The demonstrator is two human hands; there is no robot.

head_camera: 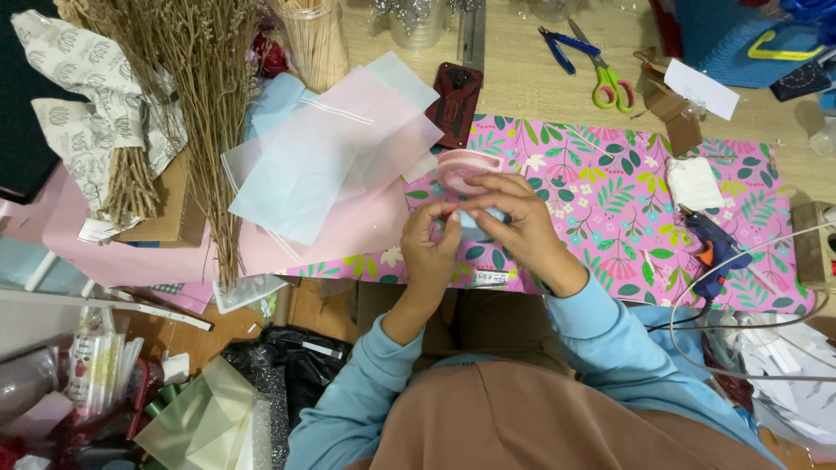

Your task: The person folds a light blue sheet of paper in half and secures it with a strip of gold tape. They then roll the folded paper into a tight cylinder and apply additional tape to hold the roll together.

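My left hand (433,246) and my right hand (514,222) meet over the pink floral paper (610,209) at the table's near edge. Together they pinch a small pale blue piece (475,222), mostly hidden by my fingers. A pink tape dispenser (461,168) sits just beyond my right fingertips, touching or nearly touching them. Both arms wear light blue sleeves.
Pink and blue tissue sheets (331,148) lie left of my hands, beside a bundle of dried stems (205,96). A blue glue gun (716,244) with its white cable lies at the right. Green-handled scissors (610,83), blue pliers (562,45), a red-black case (455,103), a white pad (694,183).
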